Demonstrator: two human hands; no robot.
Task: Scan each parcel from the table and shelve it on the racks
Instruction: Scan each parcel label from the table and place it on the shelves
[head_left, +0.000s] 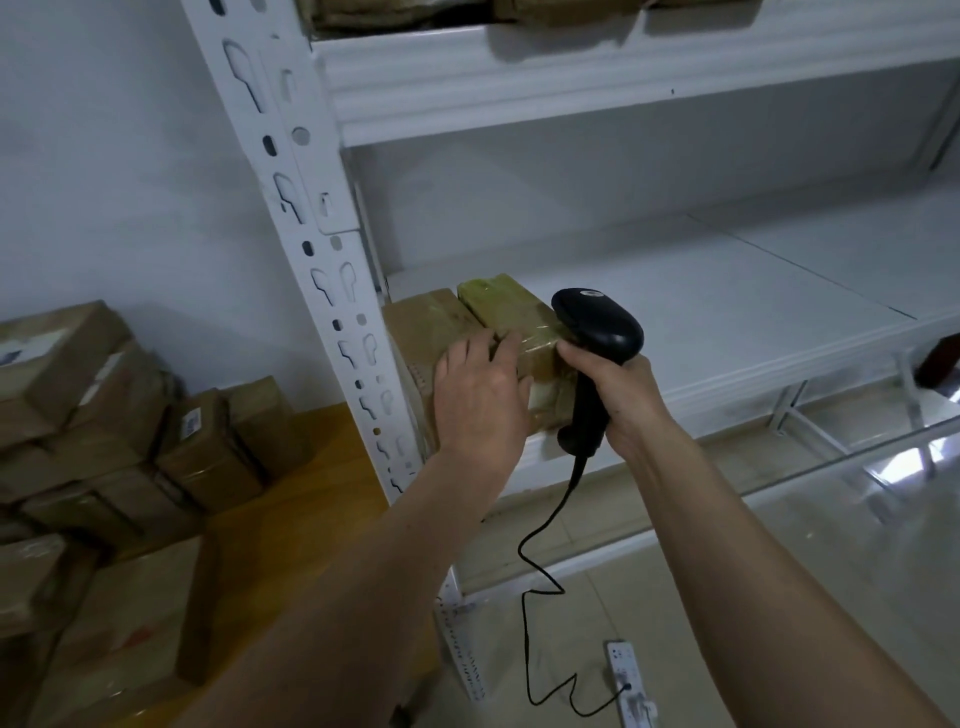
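Note:
Two brown taped parcels stand side by side at the left end of the white rack shelf (727, 312). The right parcel (506, 306) has a greenish taped top; the left parcel (423, 322) sits against the rack post. My left hand (480, 395) lies over the front of both parcels, fingers straight on their tops. My right hand (621, 397) grips the handle of a black barcode scanner (597, 325), whose head is close beside the right parcel. The scanner's cable hangs down to the floor.
A wooden table (291, 519) at left carries several stacked brown parcels (104, 415). The perforated white rack post (317, 249) stands between table and shelf. More parcels sit on the upper shelf (467, 13). A white power strip (631, 680) lies on the tiled floor.

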